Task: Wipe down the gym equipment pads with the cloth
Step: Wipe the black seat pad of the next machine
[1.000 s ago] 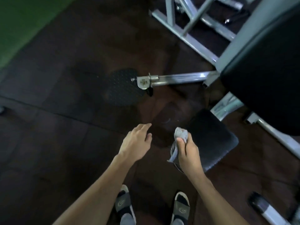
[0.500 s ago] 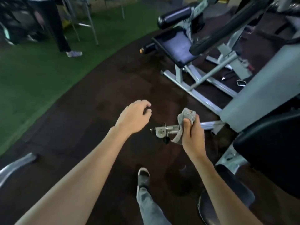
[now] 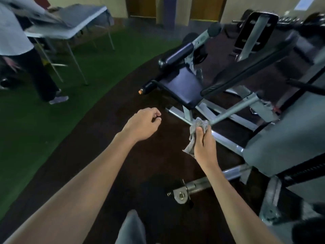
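Two bare forearms reach forward over a dark rubber floor point(image 3: 144, 166), with items listed from left to right. Far left: a standing person point(image 3: 26, 55) in dark trousers and a pale top, on green turf point(image 3: 52, 124), beside a folding table whose grey tabletop point(image 3: 77, 16) is blurred. Centre left: left hand point(image 3: 143, 123), fingers loosely curled, holding nothing, held in the air above the floor. Centre: a padded seat point(image 3: 182, 88) of dark blue-black vinyl on a grey metal frame point(image 3: 226, 140), tilted, with a roller pad point(image 3: 177, 53) above it and a black handle with an orange tip point(image 3: 146, 88) sticking out to its left. Centre right: right hand point(image 3: 204, 145), closed around a crumpled grey cloth point(image 3: 197, 128); the cloth bunches above the thumb and a corner hangs down to the left of the palm, in the air in front of the frame's lower bars and well apart from the seat. Lower centre: a metal bar with a bolted end bracket point(image 3: 182, 195) near the floor. Right: a large grey housing point(image 3: 288, 147) of another machine, and a long black pad point(image 3: 260, 62) running diagonally above it. Bottom edge: a grey trouser leg point(image 3: 131, 228).
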### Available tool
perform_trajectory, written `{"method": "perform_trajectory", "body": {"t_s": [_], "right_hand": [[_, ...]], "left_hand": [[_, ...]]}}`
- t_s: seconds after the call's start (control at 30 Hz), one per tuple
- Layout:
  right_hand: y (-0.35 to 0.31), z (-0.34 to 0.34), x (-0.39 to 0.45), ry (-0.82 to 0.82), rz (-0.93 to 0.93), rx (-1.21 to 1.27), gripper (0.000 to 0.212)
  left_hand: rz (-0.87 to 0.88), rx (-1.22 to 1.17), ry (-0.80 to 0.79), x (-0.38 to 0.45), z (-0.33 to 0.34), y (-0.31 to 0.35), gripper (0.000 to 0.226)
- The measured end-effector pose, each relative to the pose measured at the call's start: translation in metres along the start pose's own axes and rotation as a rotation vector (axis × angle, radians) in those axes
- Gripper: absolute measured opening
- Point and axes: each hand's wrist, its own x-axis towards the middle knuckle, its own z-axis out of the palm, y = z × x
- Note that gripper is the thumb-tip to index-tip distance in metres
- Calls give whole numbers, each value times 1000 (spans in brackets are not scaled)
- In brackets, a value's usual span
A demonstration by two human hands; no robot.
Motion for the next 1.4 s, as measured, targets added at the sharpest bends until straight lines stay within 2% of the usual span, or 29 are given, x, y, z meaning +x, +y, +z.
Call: {"method": "perform_trajectory", "body": {"t_s": [0.27,0.4,0.53,0.67,0.8,0.87,0.97,1.03,1.1,1.13,1.17,1.23,1.3,1.37,1.4], "right_hand": [[5,75,209,175,51,15,10],[7,94,309,222,86,-2,14],[26,102,420,238,99,-54,15],[80,108,557,191,129,-128,16],[180,126,712,125,137,-178,48],[240,141,786,105,156,-210,57],[316,180,882,92,120,-316,62],[357,208,932,-72,59,-416,69],[392,222,965,-181,80,-377,76],[406,219,977,-140,113,-332,76],[421,213,985,-66,140,-293,72],[450,194,996,41,183,-293,64],[476,177,1002,25,199,-361,62],[498,167,1004,-51,154,-457,61],[506,166,1003,-85,107,-517,60]], "left_hand": [[113,47,-130,260,-24,-54,34],[137,68,-148,380,-33,-57,34],[138,55,-200,487,-13,-54,33],[99,64,-245,601,46,-62,31],[27,79,-219,731,140,-79,31],[-21,100,-179,794,188,-90,29],[-105,130,-41,874,249,-108,29],[-130,129,118,909,282,-122,31],[-101,150,241,934,307,-131,39],[-54,178,266,945,318,-132,45],[20,215,260,955,328,-130,49],[217,351,150,976,354,-125,53],[353,552,-3,995,384,-124,60],[359,667,-85,1012,411,-130,66],[345,698,-76,1019,420,-133,67]]}}
